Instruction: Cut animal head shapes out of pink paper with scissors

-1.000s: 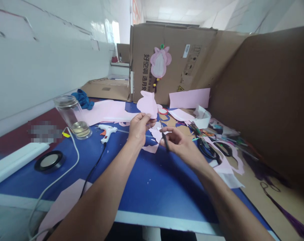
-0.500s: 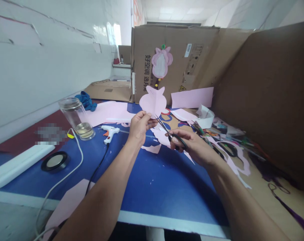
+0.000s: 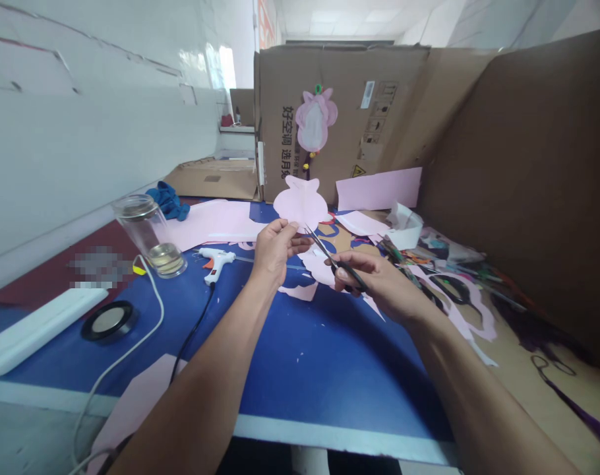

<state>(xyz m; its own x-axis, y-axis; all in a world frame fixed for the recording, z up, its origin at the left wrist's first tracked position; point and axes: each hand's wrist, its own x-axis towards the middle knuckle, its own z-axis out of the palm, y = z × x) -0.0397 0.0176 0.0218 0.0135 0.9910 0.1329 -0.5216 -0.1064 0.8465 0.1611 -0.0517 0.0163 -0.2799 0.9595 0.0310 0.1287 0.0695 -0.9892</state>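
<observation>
Between thumb and fingers, my left hand (image 3: 275, 247) pinches the lower edge of a pink paper cutout (image 3: 300, 201), which has a rounded body and two pointed tips on top. A crease runs down its middle. My right hand (image 3: 374, 280) is closed around the black handles of a pair of scissors (image 3: 324, 249). Their blades point up and left and meet the cutout's bottom edge beside my left fingertips. Below my hands lie pink paper scraps (image 3: 302, 291) on the blue tabletop (image 3: 300, 369).
A hot glue gun (image 3: 217, 262), a glass bottle (image 3: 156, 237) and a black tape roll (image 3: 109, 319) are on the left. Behind stands a cardboard box (image 3: 399, 119) with a layered pink paper shape (image 3: 314, 125) on it. Cluttered scraps and another pair of scissors (image 3: 552, 366) lie right.
The cutout's top has tipped a little downward and away, so it looks shorter. Both hands keep their hold, and the blades stay at its bottom edge. The camera view has shifted slightly.
</observation>
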